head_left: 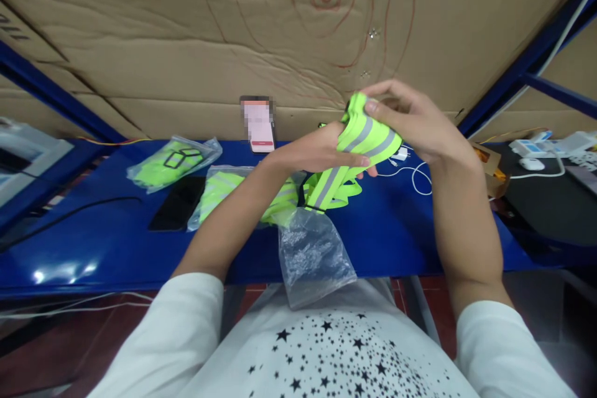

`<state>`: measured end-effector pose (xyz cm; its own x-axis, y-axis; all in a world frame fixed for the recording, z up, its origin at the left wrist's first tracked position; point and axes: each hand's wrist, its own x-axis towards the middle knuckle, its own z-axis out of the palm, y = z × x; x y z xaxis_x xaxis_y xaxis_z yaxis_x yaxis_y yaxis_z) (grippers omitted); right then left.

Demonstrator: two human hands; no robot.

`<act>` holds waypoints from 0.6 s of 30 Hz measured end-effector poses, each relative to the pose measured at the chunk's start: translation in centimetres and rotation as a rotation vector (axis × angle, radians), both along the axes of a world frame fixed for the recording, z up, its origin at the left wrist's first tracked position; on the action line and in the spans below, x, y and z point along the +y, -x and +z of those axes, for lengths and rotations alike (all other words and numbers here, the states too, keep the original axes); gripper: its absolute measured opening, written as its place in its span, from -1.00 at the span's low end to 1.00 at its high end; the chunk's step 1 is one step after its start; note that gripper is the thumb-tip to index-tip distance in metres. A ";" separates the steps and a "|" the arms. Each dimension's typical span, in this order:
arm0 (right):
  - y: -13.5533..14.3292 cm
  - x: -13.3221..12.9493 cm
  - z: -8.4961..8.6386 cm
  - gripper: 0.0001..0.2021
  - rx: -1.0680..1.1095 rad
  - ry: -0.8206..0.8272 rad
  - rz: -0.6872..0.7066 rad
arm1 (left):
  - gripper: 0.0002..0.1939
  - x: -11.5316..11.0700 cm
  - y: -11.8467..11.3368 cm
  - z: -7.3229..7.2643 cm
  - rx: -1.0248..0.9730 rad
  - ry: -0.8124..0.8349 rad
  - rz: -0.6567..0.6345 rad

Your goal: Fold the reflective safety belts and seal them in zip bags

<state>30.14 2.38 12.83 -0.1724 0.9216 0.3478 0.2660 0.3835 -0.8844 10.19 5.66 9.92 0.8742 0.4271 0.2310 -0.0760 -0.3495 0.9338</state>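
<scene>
Both my hands hold a neon-yellow reflective strap (368,137) with grey stripes, gathered in loops above the blue table. My left hand (338,149) grips the lower part of the bundle, its thumb lying across the front. At the top right, my right hand (401,112) pinches the folded loops between thumb and fingers. A length of the strap hangs down to the tabletop, where more loops lie. Just below it, a clear plastic bag (317,255) overhangs the table's front edge. Some of my left fingers are hidden behind the strap.
Bagged neon-yellow straps (224,189) lie left of centre, and another bagged yellow bundle (172,161) sits farther left. A black flat device (177,204) is between them. A phone (259,124) leans against the cardboard (140,74). White cables (420,177) lie at right.
</scene>
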 end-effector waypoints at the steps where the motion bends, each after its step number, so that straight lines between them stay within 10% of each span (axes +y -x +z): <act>1: 0.1 0.2 -0.3 -0.71 -0.031 0.018 0.036 | -0.54 0.0 0.0 0.0 -0.012 0.011 0.008; 8: 1.0 1.5 -1.3 -0.74 0.208 0.314 0.103 | -0.56 0.1 -0.2 -0.1 -0.104 -0.006 0.115; 18: 0.4 1.6 -0.6 -0.79 0.387 0.062 -0.037 | -0.52 0.5 0.0 -0.5 -0.038 0.062 0.060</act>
